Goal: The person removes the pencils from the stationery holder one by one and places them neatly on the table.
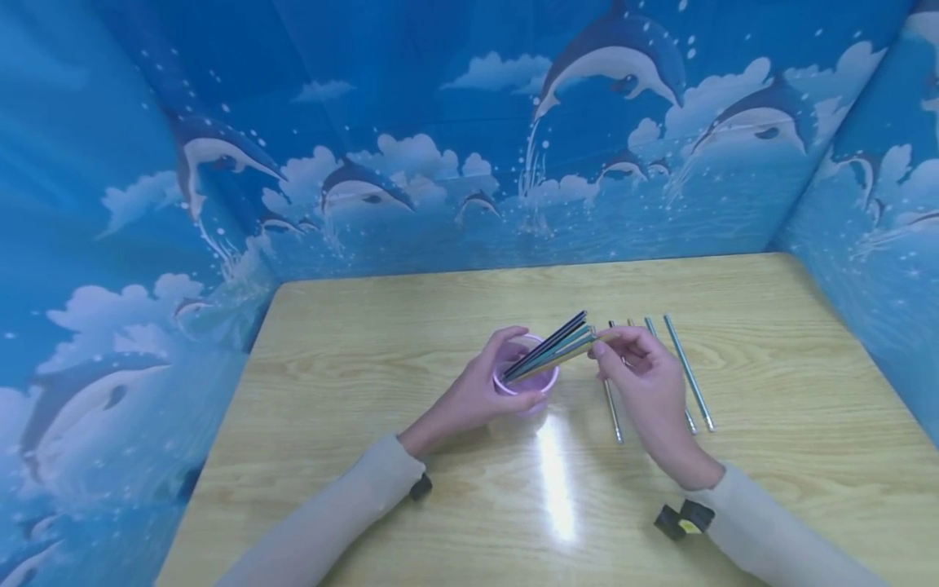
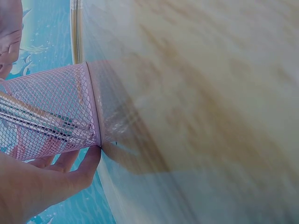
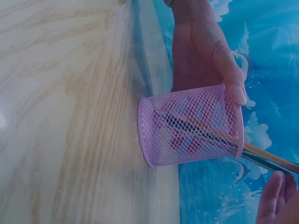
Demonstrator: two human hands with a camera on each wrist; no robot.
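My left hand [image 1: 473, 391] grips a pink mesh pen cup [image 3: 191, 126], its thumb and fingers spread around the wall near the rim. Several pencils [image 1: 552, 346], dark, teal and gold, stand slanted in the cup and lean to the right. At their upper ends, my right hand [image 1: 653, 391] pinches a gold pencil [image 1: 568, 355] between thumb and fingers; its lower part is inside the cup. In the left wrist view, the pencils show through the mesh, and the cup's base ring [image 2: 93, 102] appears close to the tabletop. Whether the base touches the table is unclear.
Several loose pencils lie on the wooden table [image 1: 352, 350] around and under my right hand, among them a teal pencil [image 1: 689, 373] and a dark pencil [image 1: 613, 412]. A dolphin-print curtain [image 1: 455, 163] encloses the table's back and sides.
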